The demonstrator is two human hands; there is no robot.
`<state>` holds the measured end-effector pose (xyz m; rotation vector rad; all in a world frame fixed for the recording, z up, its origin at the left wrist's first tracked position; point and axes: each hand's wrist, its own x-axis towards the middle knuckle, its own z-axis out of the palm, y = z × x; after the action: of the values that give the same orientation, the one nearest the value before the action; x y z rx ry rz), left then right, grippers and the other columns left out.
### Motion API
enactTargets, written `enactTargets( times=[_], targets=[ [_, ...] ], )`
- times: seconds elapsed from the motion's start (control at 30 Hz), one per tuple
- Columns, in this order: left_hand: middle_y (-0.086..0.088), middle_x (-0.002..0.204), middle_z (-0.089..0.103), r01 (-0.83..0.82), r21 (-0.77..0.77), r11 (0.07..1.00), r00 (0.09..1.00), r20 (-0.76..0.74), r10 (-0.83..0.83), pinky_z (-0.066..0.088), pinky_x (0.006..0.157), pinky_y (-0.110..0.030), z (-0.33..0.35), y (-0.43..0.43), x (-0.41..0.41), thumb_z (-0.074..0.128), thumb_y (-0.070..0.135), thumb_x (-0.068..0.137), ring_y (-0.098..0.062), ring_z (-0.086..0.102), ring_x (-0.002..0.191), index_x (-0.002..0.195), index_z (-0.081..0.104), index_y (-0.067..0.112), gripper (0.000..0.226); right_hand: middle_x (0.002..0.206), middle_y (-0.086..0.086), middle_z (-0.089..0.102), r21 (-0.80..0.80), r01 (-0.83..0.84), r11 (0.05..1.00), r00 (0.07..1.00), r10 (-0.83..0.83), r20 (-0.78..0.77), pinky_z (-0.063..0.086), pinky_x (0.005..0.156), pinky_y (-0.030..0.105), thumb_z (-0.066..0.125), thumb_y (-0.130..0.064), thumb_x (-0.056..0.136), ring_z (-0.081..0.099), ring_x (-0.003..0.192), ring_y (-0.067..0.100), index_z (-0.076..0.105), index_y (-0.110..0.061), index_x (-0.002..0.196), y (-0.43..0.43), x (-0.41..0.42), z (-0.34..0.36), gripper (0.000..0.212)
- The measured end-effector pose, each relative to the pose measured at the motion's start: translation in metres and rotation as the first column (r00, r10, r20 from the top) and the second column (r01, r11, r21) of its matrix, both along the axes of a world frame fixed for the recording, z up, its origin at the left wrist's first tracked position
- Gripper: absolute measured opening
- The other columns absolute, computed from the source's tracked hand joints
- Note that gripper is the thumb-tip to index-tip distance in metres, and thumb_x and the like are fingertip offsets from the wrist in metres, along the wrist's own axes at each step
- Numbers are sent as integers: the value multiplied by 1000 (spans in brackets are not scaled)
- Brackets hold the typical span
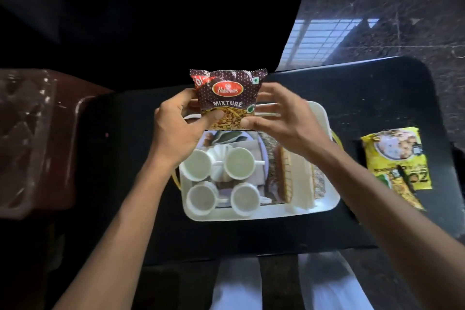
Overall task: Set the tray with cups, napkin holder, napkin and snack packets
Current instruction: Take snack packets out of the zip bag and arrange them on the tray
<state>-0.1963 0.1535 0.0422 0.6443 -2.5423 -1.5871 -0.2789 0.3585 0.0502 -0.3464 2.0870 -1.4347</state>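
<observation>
- Snack packet (pixel 227 98), dark brown with small dots, is held upright above the far end of the white tray (pixel 324 199); a red oval on it reads "Haldiram's" and below that "MIXTURE", with a window of yellow fried mix at the bottom.
- Left hand (pixel 176 128) pinches the packet's lower left side between thumb and fingers.
- Right hand (pixel 279 118) touches the lower right corner with the thumb, its fingers spread loosely behind the right edge; not a firm clamp.
- Four white cups (pixel 196 165) stand in two pairs on the tray's left half.
- A wicker napkin holder (pixel 286 173) with a pale napkin (pixel 303 184) sits on the tray's right half.
- A yellow snack packet (pixel 397 158) lies on the black table (pixel 377 98) to the right of the tray, apart from it; its writing is too blurred to read.
</observation>
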Motion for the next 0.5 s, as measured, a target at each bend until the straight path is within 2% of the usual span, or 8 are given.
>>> enactTargets(
  times=[0.1, 0.2, 0.33, 0.43, 0.5],
  targets=[
    [11, 99, 78, -30, 53, 998, 999, 21, 29, 61, 86, -31, -12, -23, 8, 86, 28, 78, -7, 75, 94, 101, 72, 31, 27, 112, -5, 69, -3, 8, 1000, 999, -8, 51, 59, 77, 19, 84, -23, 77, 69, 95, 3, 59, -15, 125, -38, 11, -22, 54],
    [12, 98, 78, -54, 88, 995, 997, 51, 49, 59, 86, -25, -26, -40, 14, 84, 28, 81, -5, 74, 95, 99, 70, 37, 25, 103, -11, 68, 70, 29, 997, 999, -30, 17, 55, 67, 11, 81, -22, 82, 66, 88, -4, 61, -17, 119, -65, 15, -42, 42],
    [2, 100, 78, -128, 127, 984, 986, 124, 113, 60, 88, -31, -50, -53, 15, 80, 22, 86, -12, 74, 95, 105, 71, 17, 21, 108, -8, 68, 174, 20, 985, 999, -14, -34, 53, 72, 17, 79, -26, 84, 66, 94, 9, 61, -17, 120, -84, 15, -63, 42],
    [2, 99, 77, -154, 98, 983, 975, 174, 136, 58, 83, -24, -64, -56, 14, 77, 24, 88, -8, 73, 92, 104, 72, 13, 21, 111, -5, 70, 261, 10, 965, 996, 13, -84, 46, 69, 12, 79, -29, 83, 64, 95, 9, 62, -16, 118, -93, 18, -76, 42],
    [4, 98, 77, -172, 92, 981, 969, 195, 151, 57, 80, -21, -71, -56, 15, 76, 24, 88, -5, 72, 92, 105, 73, 14, 20, 115, 0, 71, 313, 9, 950, 994, 24, -103, 52, 77, 25, 79, -30, 83, 64, 99, 14, 62, -15, 119, -97, 20, -80, 43]
  ],
)
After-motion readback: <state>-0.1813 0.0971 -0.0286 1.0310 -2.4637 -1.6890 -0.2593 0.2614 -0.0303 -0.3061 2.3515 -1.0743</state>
